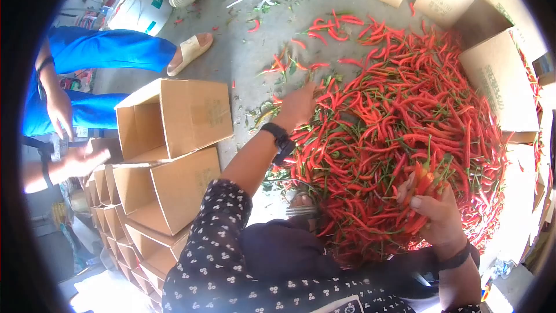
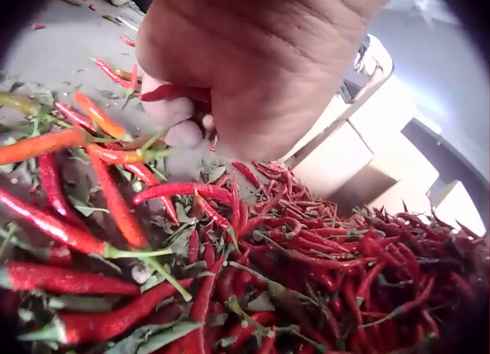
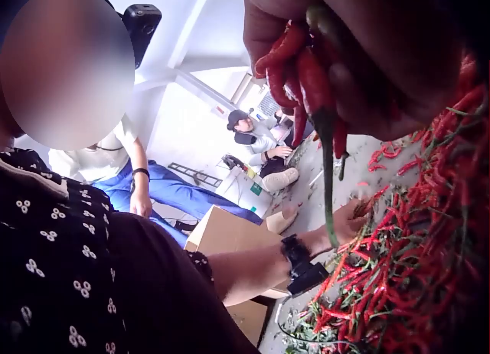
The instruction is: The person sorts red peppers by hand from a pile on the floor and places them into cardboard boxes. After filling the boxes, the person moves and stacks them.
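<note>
A: Chili [image 2: 174, 91] is pinched in the left hand [image 1: 297, 106] at the far-left edge of the pile [image 1: 405, 133]; fingers curl round it.

B: Right hand?

A: Right hand [image 1: 435, 208] grips a bunch [image 1: 427, 181] of chilies, stems up, over the near side of the pile. In the right wrist view the bunch hangs from the closed fist, one green stem trailing down.

B: How should the pick go?

A: Judgement: take one pod near the stem, lift it clear of the loose leaves, and keep the bunch's stems aligned so nothing slips.

B: Surroundings?

A: Open boxes [image 1: 174, 119] stacked on the left, more boxes [image 1: 503, 81] past the pile. A second person in blue [image 1: 98, 52] sits beyond the stack.
</note>
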A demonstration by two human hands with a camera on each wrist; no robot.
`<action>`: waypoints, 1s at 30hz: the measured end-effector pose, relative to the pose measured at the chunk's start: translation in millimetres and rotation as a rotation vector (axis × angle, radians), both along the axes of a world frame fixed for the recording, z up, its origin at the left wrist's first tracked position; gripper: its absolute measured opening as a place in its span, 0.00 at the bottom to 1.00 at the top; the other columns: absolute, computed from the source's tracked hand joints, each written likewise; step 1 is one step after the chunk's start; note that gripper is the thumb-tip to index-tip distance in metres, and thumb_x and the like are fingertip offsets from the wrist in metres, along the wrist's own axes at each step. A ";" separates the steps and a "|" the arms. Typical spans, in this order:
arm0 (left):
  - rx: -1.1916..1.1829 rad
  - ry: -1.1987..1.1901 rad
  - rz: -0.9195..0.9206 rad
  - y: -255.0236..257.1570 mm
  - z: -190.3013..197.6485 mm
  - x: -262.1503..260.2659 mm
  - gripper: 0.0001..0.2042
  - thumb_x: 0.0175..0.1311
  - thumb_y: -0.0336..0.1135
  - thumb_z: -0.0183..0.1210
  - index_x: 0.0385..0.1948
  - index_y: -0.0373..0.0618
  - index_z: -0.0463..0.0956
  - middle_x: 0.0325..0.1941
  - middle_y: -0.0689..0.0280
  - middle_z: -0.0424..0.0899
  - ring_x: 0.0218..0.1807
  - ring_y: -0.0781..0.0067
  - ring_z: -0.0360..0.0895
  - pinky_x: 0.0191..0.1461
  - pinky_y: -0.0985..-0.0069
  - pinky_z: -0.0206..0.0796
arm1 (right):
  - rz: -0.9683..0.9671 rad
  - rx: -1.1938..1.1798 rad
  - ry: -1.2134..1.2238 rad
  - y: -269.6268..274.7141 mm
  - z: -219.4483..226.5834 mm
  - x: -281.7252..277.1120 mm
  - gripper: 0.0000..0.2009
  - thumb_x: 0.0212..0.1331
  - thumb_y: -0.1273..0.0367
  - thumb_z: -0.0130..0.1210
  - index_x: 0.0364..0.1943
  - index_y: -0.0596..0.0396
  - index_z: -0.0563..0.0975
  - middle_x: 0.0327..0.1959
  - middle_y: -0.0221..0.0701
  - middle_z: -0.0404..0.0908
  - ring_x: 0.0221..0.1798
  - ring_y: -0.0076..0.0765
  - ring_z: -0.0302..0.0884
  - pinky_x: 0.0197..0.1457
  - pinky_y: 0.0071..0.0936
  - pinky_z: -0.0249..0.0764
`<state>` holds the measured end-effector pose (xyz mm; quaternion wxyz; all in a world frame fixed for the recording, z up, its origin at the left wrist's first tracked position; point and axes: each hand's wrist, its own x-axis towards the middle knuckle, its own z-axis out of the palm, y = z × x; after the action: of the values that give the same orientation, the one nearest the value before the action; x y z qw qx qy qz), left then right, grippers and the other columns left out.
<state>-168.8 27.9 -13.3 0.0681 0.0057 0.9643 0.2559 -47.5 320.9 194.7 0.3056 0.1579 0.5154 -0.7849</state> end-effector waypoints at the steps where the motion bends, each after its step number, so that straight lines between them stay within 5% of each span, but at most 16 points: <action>1: -0.066 -0.077 -0.068 2.9 -6.8 -7.6 0.11 0.58 0.37 0.52 0.39 0.44 0.70 0.34 0.52 0.79 0.39 0.48 0.76 0.41 0.57 0.67 | 0.000 0.005 -0.002 -1.6 1.4 -1.4 0.16 0.42 0.77 0.60 0.39 0.60 0.71 0.32 0.33 0.78 0.39 0.30 0.75 0.50 0.29 0.68; 5: -0.138 -0.147 -0.222 11.2 -35.3 -7.5 0.12 0.56 0.35 0.54 0.43 0.49 0.72 0.37 0.55 0.79 0.41 0.50 0.75 0.43 0.58 0.67 | -0.022 -0.005 0.031 -7.7 5.7 -7.7 0.16 0.42 0.76 0.60 0.39 0.60 0.71 0.32 0.33 0.77 0.39 0.30 0.74 0.49 0.29 0.68; 9: 0.077 0.137 -0.097 -10.6 -6.6 14.4 0.14 0.53 0.30 0.56 0.44 0.48 0.71 0.38 0.55 0.78 0.43 0.50 0.75 0.43 0.58 0.66 | -0.034 -0.070 0.024 -8.5 2.7 -20.5 0.15 0.43 0.76 0.59 0.38 0.60 0.72 0.32 0.33 0.76 0.40 0.31 0.74 0.51 0.31 0.68; 14: -0.107 -0.063 0.092 -65.3 -8.3 9.6 0.11 0.53 0.28 0.51 0.40 0.46 0.71 0.34 0.55 0.79 0.40 0.49 0.76 0.41 0.57 0.67 | -0.006 -0.116 -0.003 -19.5 -9.7 -45.7 0.14 0.44 0.75 0.59 0.38 0.61 0.72 0.33 0.33 0.76 0.41 0.32 0.74 0.51 0.31 0.68; 21: -0.334 -0.277 -0.025 -51.1 -15.1 14.4 0.13 0.54 0.34 0.55 0.42 0.50 0.75 0.34 0.56 0.80 0.37 0.55 0.77 0.39 0.63 0.68 | -0.036 -0.366 -0.058 -45.7 -15.7 -70.8 0.13 0.50 0.72 0.57 0.41 0.57 0.72 0.35 0.33 0.77 0.37 0.26 0.73 0.41 0.23 0.69; 24: 0.398 -0.384 0.259 -52.1 -32.2 31.3 0.17 0.55 0.40 0.60 0.45 0.44 0.74 0.31 0.65 0.80 0.33 0.77 0.72 0.37 0.73 0.64 | -0.066 -0.366 -0.063 -45.7 -15.6 -69.0 0.12 0.52 0.71 0.55 0.41 0.56 0.71 0.34 0.34 0.77 0.33 0.23 0.72 0.36 0.19 0.69; 25: 0.389 -0.368 0.277 -44.0 -7.5 36.8 0.17 0.55 0.40 0.60 0.45 0.44 0.74 0.31 0.65 0.80 0.33 0.77 0.72 0.37 0.73 0.64 | -0.045 -0.380 -0.056 -44.4 -15.8 -67.2 0.12 0.52 0.71 0.55 0.41 0.56 0.71 0.34 0.34 0.77 0.33 0.23 0.72 0.36 0.19 0.69; 27: 0.765 -0.433 0.479 -29.0 38.6 49.4 0.18 0.55 0.39 0.60 0.45 0.38 0.73 0.34 0.68 0.79 0.34 0.80 0.71 0.38 0.75 0.64 | -0.107 -0.474 -0.096 -39.8 -16.1 -61.3 0.11 0.53 0.72 0.54 0.40 0.56 0.71 0.33 0.34 0.77 0.32 0.23 0.73 0.32 0.19 0.70; 30: 0.738 -0.369 0.421 -18.1 69.9 65.8 0.19 0.55 0.37 0.61 0.46 0.37 0.72 0.36 0.69 0.79 0.32 0.80 0.71 0.37 0.76 0.63 | -0.014 -0.481 -0.012 -33.9 -0.1 -57.4 0.09 0.57 0.68 0.49 0.41 0.53 0.69 0.35 0.32 0.73 0.31 0.28 0.72 0.32 0.23 0.72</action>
<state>-103.0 9.8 56.6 0.1787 -0.2120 0.7605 0.5871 -104.9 287.1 194.6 0.3319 0.0891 0.3106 -0.8862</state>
